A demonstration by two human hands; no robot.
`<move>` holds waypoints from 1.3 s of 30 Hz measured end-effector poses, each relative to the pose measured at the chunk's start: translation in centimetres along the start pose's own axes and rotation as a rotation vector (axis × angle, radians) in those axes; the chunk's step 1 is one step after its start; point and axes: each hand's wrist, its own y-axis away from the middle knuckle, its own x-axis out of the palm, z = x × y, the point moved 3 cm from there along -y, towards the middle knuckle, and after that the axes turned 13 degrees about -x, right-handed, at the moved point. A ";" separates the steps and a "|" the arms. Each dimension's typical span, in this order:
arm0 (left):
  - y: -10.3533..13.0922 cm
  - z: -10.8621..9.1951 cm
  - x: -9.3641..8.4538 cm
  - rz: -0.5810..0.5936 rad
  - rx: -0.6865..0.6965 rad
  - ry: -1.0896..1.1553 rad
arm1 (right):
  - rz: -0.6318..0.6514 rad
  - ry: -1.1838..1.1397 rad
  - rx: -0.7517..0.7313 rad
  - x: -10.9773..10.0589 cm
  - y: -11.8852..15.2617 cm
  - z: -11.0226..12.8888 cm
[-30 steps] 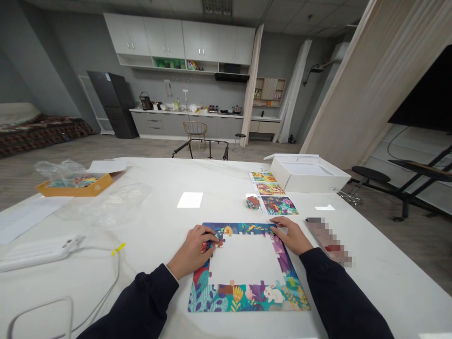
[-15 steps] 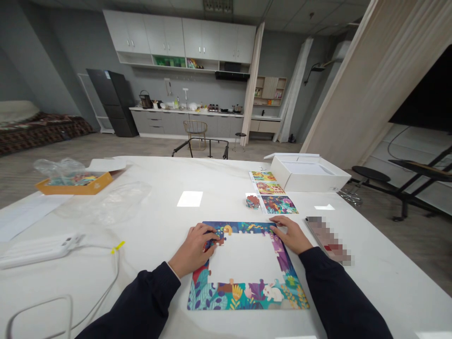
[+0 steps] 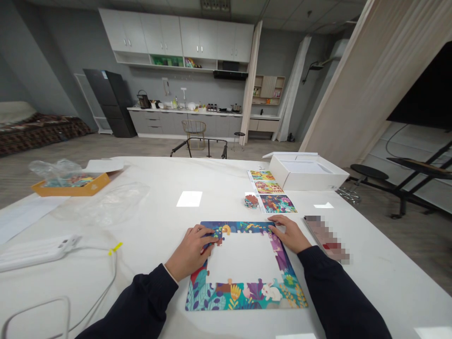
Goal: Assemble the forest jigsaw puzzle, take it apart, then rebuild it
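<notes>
A colourful puzzle border (image 3: pixel 243 296) lies flat on the white table (image 3: pixel 162 181), joined into a rectangular frame around bare table. My left hand (image 3: pixel 192 249) rests on its upper left side, fingers spread over the pieces and holding nothing. At the upper right corner, my right hand (image 3: pixel 290 234) touches the border with thumb and fingers apart. Beyond the border sits a small stack of puzzle pieces (image 3: pixel 251 201), beside a sheet with three printed pictures (image 3: pixel 278 204).
An orange tray (image 3: pixel 72 190) with pieces and plastic stands at the back left, near a crumpled clear bag (image 3: pixel 120 202). A white power strip (image 3: pixel 38 252) and cable lie left. A white box (image 3: pixel 309 172) stands back right; a phone (image 3: pixel 325 238) lies right.
The whole view has shifted slightly. Both hands stay at the same places on the border, with my left fingers a little straighter.
</notes>
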 end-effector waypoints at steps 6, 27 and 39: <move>0.2 0.0 -0.2 0.011 0.019 -0.045 | 0.011 -0.001 0.000 0.0 0.0 0.0; 0.4 -0.7 -0.4 0.052 0.020 0.002 | 0.014 0.012 -0.011 0.1 -0.1 0.1; -0.6 0.1 -1.6 -0.146 -0.053 0.174 | -0.024 0.083 -0.061 -0.5 -1.4 1.3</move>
